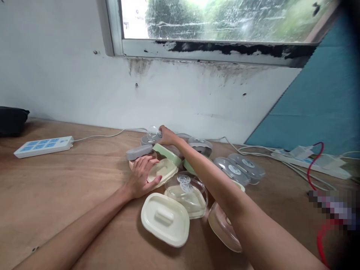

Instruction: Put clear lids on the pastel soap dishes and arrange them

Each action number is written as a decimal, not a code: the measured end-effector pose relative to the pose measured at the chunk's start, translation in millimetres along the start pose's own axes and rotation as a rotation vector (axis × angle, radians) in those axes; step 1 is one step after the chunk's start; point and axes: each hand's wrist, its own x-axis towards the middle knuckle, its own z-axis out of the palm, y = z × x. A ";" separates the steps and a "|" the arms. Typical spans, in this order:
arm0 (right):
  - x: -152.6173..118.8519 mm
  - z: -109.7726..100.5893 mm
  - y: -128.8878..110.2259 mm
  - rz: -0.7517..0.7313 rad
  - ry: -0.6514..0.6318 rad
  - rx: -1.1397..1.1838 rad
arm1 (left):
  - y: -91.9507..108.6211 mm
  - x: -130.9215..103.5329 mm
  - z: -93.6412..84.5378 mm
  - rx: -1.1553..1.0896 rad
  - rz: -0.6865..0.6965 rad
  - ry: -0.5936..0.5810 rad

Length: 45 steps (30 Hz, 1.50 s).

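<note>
My left hand [144,175] lies with spread fingers on a cream dish [164,170] at the middle of the table. Farther back, near the wall, my right hand [168,135] has its fingers closed on a small clear lid [152,132] with a round label, above a grey container. Between the hands are a grey piece [139,152] and a green piece [168,154], both tilted. Nearer to me sit a cream tray [165,219] with a raised bar and a cream dish under a clear cover [187,195].
Grey containers with clear lids [232,168] and a pink one [223,227] stand by my right forearm. A white power strip [43,146] lies left, another [315,161] right, with cables along the wall. A black bag [12,121] sits at the far left.
</note>
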 end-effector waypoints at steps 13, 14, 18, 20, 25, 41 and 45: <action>-95.6 -91.5 -25.5 -0.152 -0.502 0.259 | 5.4 -3.9 -1.0 0.007 0.028 0.230; -97.3 -92.4 -31.5 -0.164 -0.585 0.253 | 5.7 -4.7 -1.3 -0.011 0.057 0.274; -86.0 -84.6 -46.3 -0.132 -0.629 0.259 | 8.7 -5.1 -3.1 -0.058 0.171 0.352; -70.3 -76.6 -46.1 -0.112 -0.542 0.280 | 10.8 -3.6 -3.9 -0.062 0.186 0.330; -19.8 -52.5 -37.2 -0.021 -0.507 0.307 | 10.5 -0.9 -2.7 -0.046 0.158 0.254; 59.0 14.4 -28.7 0.080 -0.358 -0.032 | 2.6 0.1 4.4 0.035 0.043 0.013; 53.2 11.9 -23.2 0.092 -0.490 -0.040 | 1.6 -0.4 6.4 0.047 0.039 0.023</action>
